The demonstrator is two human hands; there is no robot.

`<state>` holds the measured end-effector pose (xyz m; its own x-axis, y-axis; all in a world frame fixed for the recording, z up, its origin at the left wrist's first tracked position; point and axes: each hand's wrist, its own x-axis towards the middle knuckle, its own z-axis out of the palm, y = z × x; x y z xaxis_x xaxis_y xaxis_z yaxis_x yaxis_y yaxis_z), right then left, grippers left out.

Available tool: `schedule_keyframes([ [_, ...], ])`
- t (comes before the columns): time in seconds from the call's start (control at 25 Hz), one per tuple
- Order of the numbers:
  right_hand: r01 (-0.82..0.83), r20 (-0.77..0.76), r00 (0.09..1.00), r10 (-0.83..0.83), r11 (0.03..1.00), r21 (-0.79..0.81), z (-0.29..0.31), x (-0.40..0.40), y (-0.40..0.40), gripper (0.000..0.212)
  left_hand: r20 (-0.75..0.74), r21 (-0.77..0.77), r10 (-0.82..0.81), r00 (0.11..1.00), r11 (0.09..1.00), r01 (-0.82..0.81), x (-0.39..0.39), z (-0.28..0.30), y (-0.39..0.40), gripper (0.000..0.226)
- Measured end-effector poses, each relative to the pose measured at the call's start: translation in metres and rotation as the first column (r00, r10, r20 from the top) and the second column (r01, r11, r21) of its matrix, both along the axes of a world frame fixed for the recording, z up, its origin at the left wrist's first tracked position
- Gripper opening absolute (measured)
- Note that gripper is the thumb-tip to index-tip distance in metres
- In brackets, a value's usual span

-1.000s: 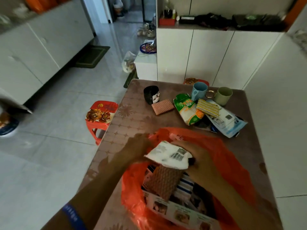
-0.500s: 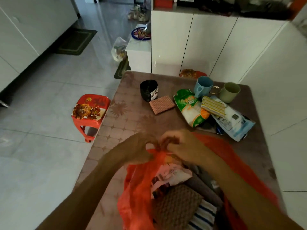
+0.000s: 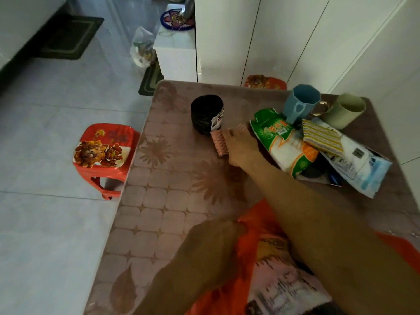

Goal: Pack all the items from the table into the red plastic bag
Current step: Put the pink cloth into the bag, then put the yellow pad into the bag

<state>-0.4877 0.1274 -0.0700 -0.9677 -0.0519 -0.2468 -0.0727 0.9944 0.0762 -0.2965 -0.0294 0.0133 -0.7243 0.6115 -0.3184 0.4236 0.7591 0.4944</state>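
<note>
Head view: two hands [image 3: 238, 148], two cups [image 3: 302, 105].

One head-worn wide-angle view looks forward and steeply down, close over the tabletop [image 3: 159, 201], with tiled floor [image 3: 56, 223] left of the fingers [image 3: 229, 135].

Free lane: bare tabletop [image 3: 159, 201] is running from the 8 o'clock corner up toward 11 o'clock, along the left edge, with nothing standing on it.

Obstacles: black cup [image 3: 205, 117] is standing at 12 o'clock, just beside the pink sponge [image 3: 219, 143] under the right hand [image 3: 241, 147]. From 1 to 3 o'clock a heap is blocking the right side: green-and-white bag [image 3: 284, 142], yellow striped cloth [image 3: 322, 139], white-and-blue pack [image 3: 361, 169], with blue mug [image 3: 300, 103] and green mug [image 3: 345, 110] behind. Red plastic bag [image 3: 256, 221] is filling 5 to 6 o'clock; the left hand [image 3: 216, 237] is sitting at its rim.

Right forearm is crossing diagonally from 4 o'clock to centre.
</note>
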Motion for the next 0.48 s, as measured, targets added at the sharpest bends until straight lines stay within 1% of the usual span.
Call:
schedule_keyframes([
  [0.04,0.005,-0.044,0.999,-0.005,1.000,0.017,0.000,-0.001,-0.001,0.064,0.044,0.024,-0.002,0.999,1.000,0.001,0.000,0.003,-0.002,0.043],
  [0.08,0.006,-0.047,0.999,-0.006,1.000,0.007,0.003,0.006,-0.001,0.053,0.045,0.046,0.013,0.999,0.999,-0.015,0.000,0.009,-0.003,0.043],
  [0.16,0.000,-0.039,0.999,-0.002,0.998,-0.068,0.019,0.029,0.000,0.037,0.031,0.091,0.037,0.999,0.995,-0.039,0.004,0.017,-0.005,0.040],
  [0.24,0.074,-0.068,0.993,-0.092,0.968,-0.239,0.045,0.057,0.004,0.026,0.061,0.104,0.048,0.997,0.993,-0.054,0.011,0.026,-0.009,0.040],
  [0.28,0.093,-0.144,0.979,-0.147,0.939,-0.330,0.062,0.069,0.008,0.024,0.074,0.108,0.054,0.996,0.992,-0.062,0.015,0.030,-0.011,0.040],
  [0.32,0.079,-0.232,0.953,-0.196,0.897,-0.435,0.082,0.088,0.014,0.023,0.086,0.097,0.072,0.994,0.992,-0.080,0.019,0.034,-0.014,0.040],
  [0.36,0.000,-0.346,0.911,-0.224,0.839,-0.544,0.102,0.109,0.021,0.023,0.101,0.063,0.101,0.990,0.992,-0.108,0.021,0.039,-0.017,0.038],
  [0.4,-0.116,-0.435,0.874,-0.215,0.778,-0.617,0.121,0.136,0.028,0.021,0.096,0.018,0.130,0.987,0.991,-0.132,0.022,0.043,-0.020,0.036],
  [0.44,-0.255,-0.525,0.836,-0.157,0.736,-0.628,0.140,0.171,0.039,0.018,0.079,-0.024,0.167,0.983,0.986,-0.165,0.027,0.051,-0.021,0.037],
  [0.48,-0.375,-0.600,0.797,-0.072,0.719,-0.585,0.154,0.208,0.049,0.017,0.051,-0.046,0.204,0.978,0.978,-0.202,0.031,0.059,-0.021,0.041],
])
